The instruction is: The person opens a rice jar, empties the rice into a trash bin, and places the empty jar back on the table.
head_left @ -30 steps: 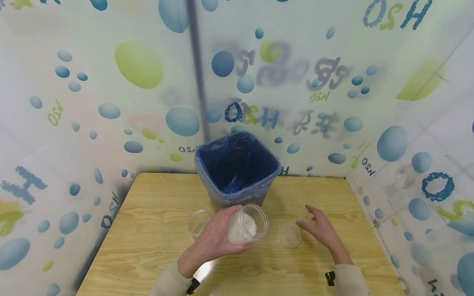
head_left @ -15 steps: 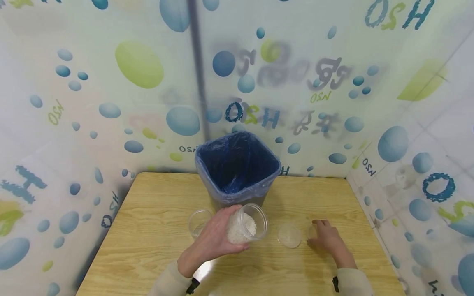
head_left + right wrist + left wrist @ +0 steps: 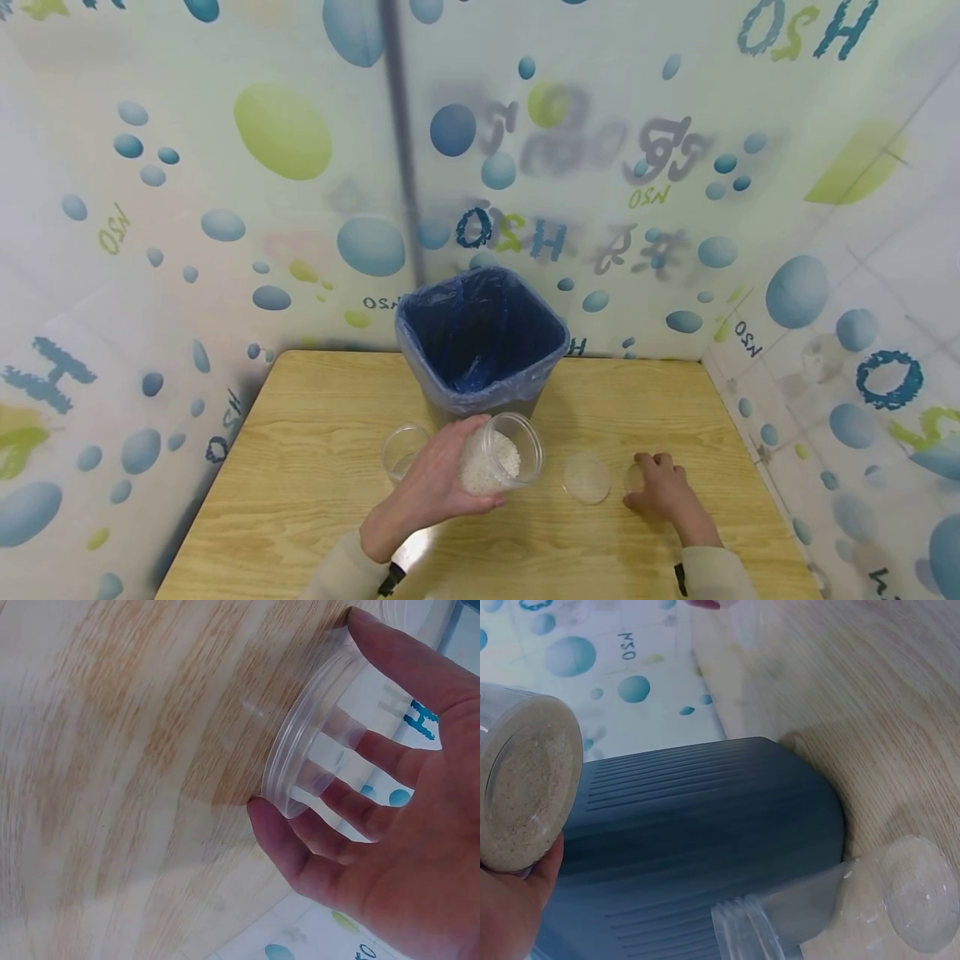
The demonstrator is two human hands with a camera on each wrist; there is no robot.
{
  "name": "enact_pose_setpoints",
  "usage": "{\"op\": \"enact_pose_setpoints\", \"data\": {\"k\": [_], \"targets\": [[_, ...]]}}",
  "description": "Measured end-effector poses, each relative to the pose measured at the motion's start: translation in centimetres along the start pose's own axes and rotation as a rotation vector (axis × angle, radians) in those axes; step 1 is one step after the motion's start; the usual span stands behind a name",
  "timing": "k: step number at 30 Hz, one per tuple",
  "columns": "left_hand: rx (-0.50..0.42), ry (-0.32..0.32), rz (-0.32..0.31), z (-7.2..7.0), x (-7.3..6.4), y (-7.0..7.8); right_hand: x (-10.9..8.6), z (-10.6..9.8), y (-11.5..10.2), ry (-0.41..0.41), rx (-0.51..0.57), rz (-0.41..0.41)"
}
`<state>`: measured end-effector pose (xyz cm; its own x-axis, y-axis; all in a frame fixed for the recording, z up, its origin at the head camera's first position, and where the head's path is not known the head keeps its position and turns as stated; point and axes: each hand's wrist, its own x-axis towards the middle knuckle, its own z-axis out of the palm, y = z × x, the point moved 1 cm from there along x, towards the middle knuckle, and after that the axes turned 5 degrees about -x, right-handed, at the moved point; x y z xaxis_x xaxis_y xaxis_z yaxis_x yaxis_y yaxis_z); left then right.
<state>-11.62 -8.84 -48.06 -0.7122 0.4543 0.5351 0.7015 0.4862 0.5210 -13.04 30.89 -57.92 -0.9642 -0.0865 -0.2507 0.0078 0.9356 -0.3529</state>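
My left hand (image 3: 427,483) grips a clear plastic jar (image 3: 489,460) of white, rice-like grains. The jar tilts, its open mouth facing right, in front of the bin. In the left wrist view, its grain-covered base (image 3: 532,780) faces the camera. My right hand (image 3: 667,496) holds a clear round lid (image 3: 311,731) at the tabletop, thumb and fingers spread around its rim. Another clear lid (image 3: 587,478) lies flat between the two hands. Left of my left hand stands a second clear jar (image 3: 403,450), partly hidden by that hand; no grains show in it.
A grey bin (image 3: 705,817) with a blue liner (image 3: 502,398) stands on the wooden table (image 3: 322,433), just beyond the left hand. Patterned sheets (image 3: 300,200) enclose the table at the back and sides.
My right hand has moved right and slightly toward me with its lid, from beside the flat lid down to the tabletop, then nearly stopped. The left hand and tilted jar have stayed put.
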Motion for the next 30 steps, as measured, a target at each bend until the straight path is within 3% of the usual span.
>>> {"op": "enact_pose_setpoints", "data": {"k": [10,14,19,24,30], "targets": [[-0.025,-0.001,-0.013,-0.2,0.2,0.8,0.2,0.0,0.5,-0.041,0.004,-0.002],[-0.028,-0.001,-0.001,-0.5,0.4,1.2,0.0,-0.6,0.4,0.0,-0.036,-0.046],[-0.032,0.013,0.025,-1.3,0.8,2.0,-0.4,-2.3,-0.7,0.156,-0.029,-0.059],[-0.036,0.032,0.015,-2.1,1.0,2.5,-1.2,-4.5,-2.8,0.363,0.07,-0.111],[-0.042,0.052,-0.005,-2.7,0.9,2.8,-1.8,-6.9,-6.2,0.538,0.198,-0.192]]}}
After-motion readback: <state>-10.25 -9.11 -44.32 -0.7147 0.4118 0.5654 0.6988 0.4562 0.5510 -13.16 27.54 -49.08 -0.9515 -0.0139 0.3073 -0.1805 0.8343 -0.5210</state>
